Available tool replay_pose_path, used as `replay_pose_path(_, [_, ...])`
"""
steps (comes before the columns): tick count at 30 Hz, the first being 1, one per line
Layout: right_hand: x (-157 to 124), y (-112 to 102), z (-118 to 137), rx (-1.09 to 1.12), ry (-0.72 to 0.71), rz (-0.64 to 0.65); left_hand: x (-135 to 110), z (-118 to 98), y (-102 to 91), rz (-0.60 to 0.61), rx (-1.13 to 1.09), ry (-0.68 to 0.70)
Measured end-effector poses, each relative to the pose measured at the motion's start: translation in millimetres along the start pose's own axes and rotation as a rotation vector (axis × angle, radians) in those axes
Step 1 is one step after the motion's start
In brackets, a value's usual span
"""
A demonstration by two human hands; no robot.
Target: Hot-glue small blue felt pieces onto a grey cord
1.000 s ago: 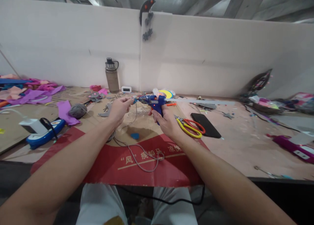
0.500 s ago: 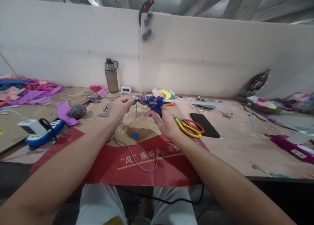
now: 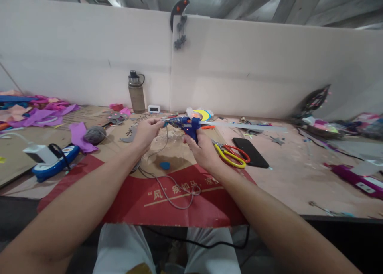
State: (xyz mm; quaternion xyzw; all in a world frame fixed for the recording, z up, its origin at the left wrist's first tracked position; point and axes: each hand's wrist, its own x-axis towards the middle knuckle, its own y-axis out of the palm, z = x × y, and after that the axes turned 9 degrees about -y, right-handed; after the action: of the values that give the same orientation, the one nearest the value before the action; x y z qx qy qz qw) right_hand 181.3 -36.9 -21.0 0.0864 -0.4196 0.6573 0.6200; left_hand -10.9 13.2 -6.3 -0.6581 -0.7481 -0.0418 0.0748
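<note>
My right hand (image 3: 202, 148) grips a blue hot glue gun (image 3: 192, 126), with a long whitish glue stick (image 3: 248, 126) sticking out of its back. The gun's nozzle points left toward my left hand (image 3: 149, 133). There, my fingertips pinch a small blue piece (image 3: 165, 123) at the nozzle; whether the two touch is hard to tell. A thin grey cord (image 3: 166, 136) hangs below that spot and runs down to loose loops on the red-and-brown cardboard (image 3: 125, 206). Another blue piece (image 3: 164, 165) lies on the cardboard between my forearms.
Right of my right hand are red-and-yellow-handled scissors (image 3: 231, 154) and a black phone (image 3: 250, 152). A blue power strip (image 3: 55, 162), grey yarn ball (image 3: 95, 135) and purple scraps (image 3: 80, 136) lie left. A bottle (image 3: 137, 92) stands by the white partition (image 3: 239, 66). A magenta device (image 3: 356, 180) lies far right.
Both hands keep the same hold, with the nozzle at the blue piece. The whole view has shifted very slightly; nothing else visibly differs.
</note>
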Motion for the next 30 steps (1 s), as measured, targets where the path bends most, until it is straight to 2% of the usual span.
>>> replay_pose_path(30, [-2.4,0.7,-5.6,0.054,-0.002,-0.036,5.6,4.8,-1.7,0.022,-0.034,-0.002])
